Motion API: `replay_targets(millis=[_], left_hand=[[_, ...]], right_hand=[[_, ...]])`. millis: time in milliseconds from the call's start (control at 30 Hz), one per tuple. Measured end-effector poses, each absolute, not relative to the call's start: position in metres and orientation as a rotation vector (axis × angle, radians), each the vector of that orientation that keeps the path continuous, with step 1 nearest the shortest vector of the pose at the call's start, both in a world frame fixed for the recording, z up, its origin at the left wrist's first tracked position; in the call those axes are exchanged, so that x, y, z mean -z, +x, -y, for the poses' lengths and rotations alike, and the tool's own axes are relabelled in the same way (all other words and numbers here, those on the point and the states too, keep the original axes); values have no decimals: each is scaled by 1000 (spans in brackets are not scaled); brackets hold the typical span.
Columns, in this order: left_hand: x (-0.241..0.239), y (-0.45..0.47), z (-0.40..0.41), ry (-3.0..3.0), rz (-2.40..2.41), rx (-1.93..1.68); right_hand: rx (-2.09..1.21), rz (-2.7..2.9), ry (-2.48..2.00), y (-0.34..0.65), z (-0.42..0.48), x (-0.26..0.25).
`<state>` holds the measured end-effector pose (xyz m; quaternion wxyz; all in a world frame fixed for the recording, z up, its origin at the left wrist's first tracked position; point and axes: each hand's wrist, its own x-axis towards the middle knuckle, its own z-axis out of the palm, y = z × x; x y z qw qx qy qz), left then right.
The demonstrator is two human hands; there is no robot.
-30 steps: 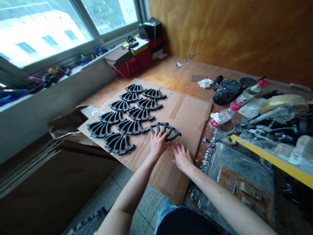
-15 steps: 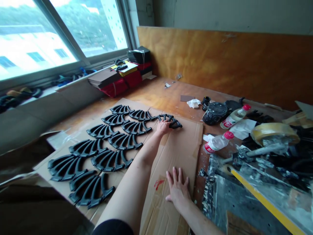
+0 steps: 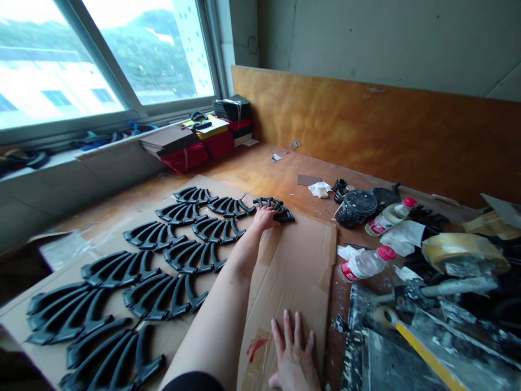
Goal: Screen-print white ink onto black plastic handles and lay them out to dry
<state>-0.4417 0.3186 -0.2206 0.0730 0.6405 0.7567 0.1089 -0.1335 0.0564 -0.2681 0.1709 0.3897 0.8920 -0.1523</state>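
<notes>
My left hand reaches far across a flattened cardboard sheet and grips a black fan-shaped plastic piece at the sheet's far edge. That piece lies to the right of two rows of several like black fan-shaped pieces laid out on the cardboard. My right hand rests flat on the near part of the cardboard, fingers spread, holding nothing.
Two plastic bottles with red caps lie right of the cardboard, near a black tub, crumpled paper and a roll of tape. A paint-spattered bench with a yellow strip stands at the right. Stacked red and black boxes sit under the window.
My left hand has carried the black piece from the near middle of the cardboard to its far edge. My right hand stayed flat near me. The view tilted upward.
</notes>
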Motion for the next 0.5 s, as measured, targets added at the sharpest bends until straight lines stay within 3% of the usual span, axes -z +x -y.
replay_targets(millis=[333, 500], left_hand=[[234, -424, -294, 1668, -2460, -338], [252, -384, -249, 1697, -2589, -563]], right_hand=[[456, -2531, 1101, -133, -57, 265], [385, -2527, 1107, -136, -55, 269]])
